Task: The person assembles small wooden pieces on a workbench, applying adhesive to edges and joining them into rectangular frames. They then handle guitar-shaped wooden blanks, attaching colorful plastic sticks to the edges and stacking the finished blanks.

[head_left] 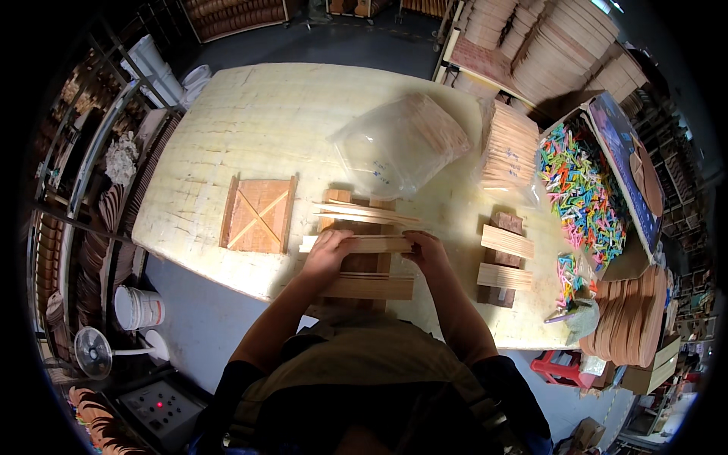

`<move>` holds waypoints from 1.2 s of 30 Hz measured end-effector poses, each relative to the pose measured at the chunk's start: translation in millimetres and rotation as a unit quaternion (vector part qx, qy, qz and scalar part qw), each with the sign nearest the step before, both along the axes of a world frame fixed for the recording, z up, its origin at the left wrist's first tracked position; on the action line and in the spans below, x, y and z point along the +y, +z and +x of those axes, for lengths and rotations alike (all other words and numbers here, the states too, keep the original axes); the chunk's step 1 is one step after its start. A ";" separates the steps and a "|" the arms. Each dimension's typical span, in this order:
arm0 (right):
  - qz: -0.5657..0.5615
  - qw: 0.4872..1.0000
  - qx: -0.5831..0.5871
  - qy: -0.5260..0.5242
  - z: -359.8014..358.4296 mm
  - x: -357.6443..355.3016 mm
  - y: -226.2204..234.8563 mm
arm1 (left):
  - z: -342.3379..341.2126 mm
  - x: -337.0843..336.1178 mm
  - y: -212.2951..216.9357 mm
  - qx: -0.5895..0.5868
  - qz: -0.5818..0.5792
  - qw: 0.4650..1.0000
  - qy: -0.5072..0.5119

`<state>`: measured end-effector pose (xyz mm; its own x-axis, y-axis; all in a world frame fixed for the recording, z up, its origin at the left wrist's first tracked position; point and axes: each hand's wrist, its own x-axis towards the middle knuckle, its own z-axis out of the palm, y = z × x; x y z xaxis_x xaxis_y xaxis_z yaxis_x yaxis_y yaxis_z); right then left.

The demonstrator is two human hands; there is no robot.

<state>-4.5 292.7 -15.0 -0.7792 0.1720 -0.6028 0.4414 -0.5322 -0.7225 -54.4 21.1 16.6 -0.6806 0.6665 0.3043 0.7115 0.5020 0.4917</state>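
Note:
Between my two hands lies a small stack of thin pale wood strips (378,244), held level above a brown wooden rack. My left hand (326,256) grips its left end, fingers over the top. At the right end my right hand (427,250) pinches the stack between thumb and fingers. Just beyond it, loose wood strips (364,213) lie slightly fanned across the rack's wooden blocks (381,205). Nearer my body, another flat bundle of strips (371,287) rests across the rack. My forearms hide part of the rack.
A wooden frame with crossed strips (258,214) lies left. Further off are a clear plastic bag (379,155) and a bundle of wood sticks (508,148). Two strip bundles (506,241) sit on blocks to the right. Beyond them, a box holds colourful clothespins (580,193).

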 end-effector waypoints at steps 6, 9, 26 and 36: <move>-0.056 0.995 0.032 -0.073 -5.5 -4.5 -10.1 | -1.3 0.8 2.7 -0.010 0.007 1.000 -0.012; -0.003 0.998 0.013 -0.069 -4.4 -6.0 -3.5 | 0.4 1.2 4.5 0.018 -0.003 1.000 0.006; 0.031 0.999 0.000 -0.039 -2.7 -3.1 4.4 | 0.2 2.6 16.4 0.005 -0.047 0.999 -0.010; -0.006 0.998 0.036 -0.042 -8.5 -4.4 0.0 | 1.1 4.9 11.8 0.010 -0.028 1.000 -0.009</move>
